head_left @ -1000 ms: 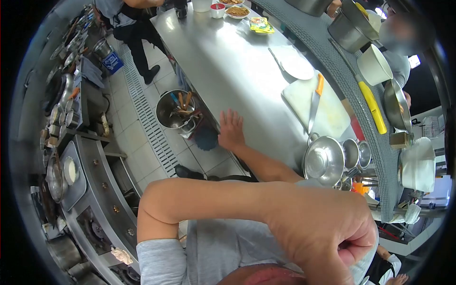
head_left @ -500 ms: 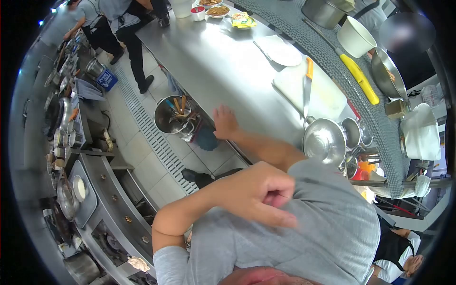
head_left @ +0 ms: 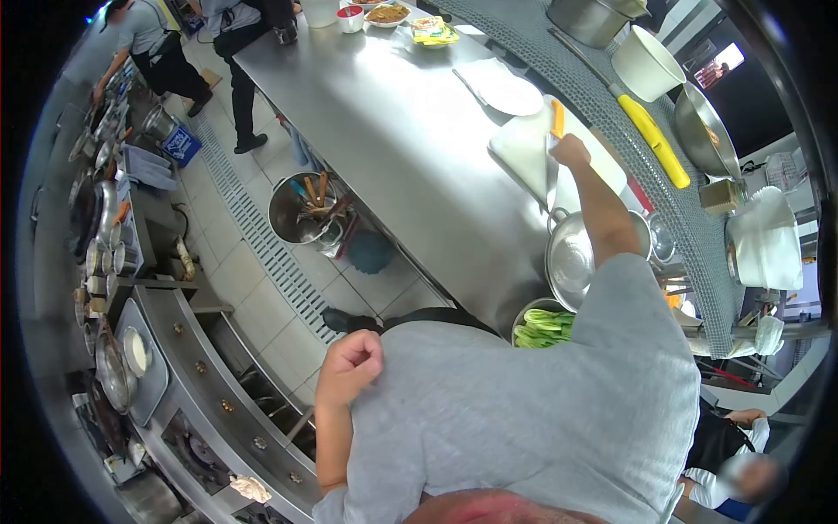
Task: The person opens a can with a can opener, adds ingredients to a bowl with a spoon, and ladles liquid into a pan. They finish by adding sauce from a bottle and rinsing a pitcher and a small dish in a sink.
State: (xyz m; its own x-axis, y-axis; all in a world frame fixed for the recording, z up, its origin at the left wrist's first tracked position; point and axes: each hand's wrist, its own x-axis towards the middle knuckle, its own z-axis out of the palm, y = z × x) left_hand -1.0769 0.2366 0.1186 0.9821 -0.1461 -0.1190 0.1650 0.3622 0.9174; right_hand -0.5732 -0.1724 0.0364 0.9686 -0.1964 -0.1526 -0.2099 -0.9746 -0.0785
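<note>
My right hand [head_left: 573,150] reaches out over the white cutting board [head_left: 595,179]. Its curled fingers are at the knife [head_left: 557,120], about where the orange handle meets the blade; their tips are partly hidden. The knife lies along the board. Under my right forearm sits a metal pan [head_left: 572,253]. A bowl of green leafy vegetables [head_left: 543,327] stands at the table's near edge, beside my body. My left hand [head_left: 351,365] is held in a loose fist at my left side, with nothing seen in it.
A steel table [head_left: 401,166] runs away ahead, with a white plate [head_left: 511,92] on it. The raised shelf [head_left: 611,96] at right carries a yellow-handled tool [head_left: 653,140]. A pot of utensils [head_left: 288,214] is on the left; stoves line that side. Other people stand at far left and lower right.
My right hand has left the table edge and moved right to the knife. My left arm has swung from across my chest to my left side. The bowl of vegetables has come into view.
</note>
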